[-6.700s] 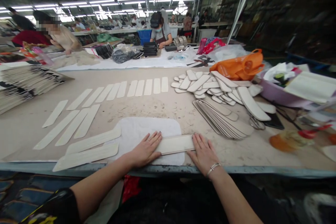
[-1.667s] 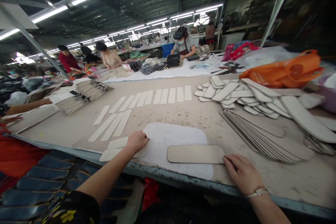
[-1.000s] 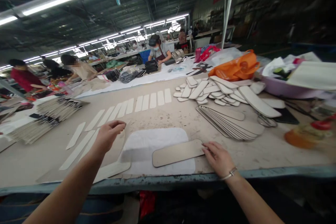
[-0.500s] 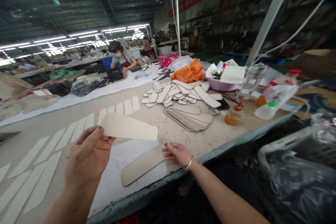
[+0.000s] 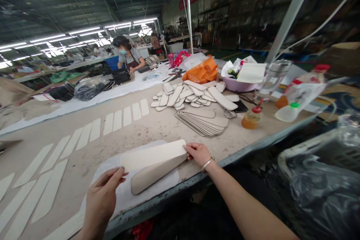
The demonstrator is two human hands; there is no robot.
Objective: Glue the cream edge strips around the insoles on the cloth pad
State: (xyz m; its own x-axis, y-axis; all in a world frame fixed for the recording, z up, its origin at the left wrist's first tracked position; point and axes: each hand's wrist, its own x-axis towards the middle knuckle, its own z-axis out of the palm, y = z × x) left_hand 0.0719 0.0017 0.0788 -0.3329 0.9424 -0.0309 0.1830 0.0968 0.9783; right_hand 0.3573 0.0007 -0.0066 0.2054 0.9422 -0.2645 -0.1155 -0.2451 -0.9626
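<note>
My left hand (image 5: 108, 183) pinches the left end of a cream tapered strip (image 5: 153, 155). The right end of that strip is between the thumb and fingers of my right hand (image 5: 198, 153). Beneath and in front of it lies a beige, dark-edged panel (image 5: 154, 176) with rounded corners, partly covered by the strip's right end. Both rest over a white sheet (image 5: 123, 195) at the table's front edge. Beyond my right hand, a fanned stack of dark-edged panels (image 5: 202, 122) lies on the table.
Rows of pale strips (image 5: 84, 135) lie to the left. A heap of rounded pieces (image 5: 188, 95), scissors (image 5: 230, 114), an amber-filled bottle (image 5: 252, 117), an orange bag (image 5: 201, 70) and a lilac basin (image 5: 239, 85) stand farther back. A co-worker (image 5: 128, 56) sits across the table.
My left hand has lowered the cream strip toward the panel. My right hand has moved from the panel's end up to the strip's right end and now grips it.
</note>
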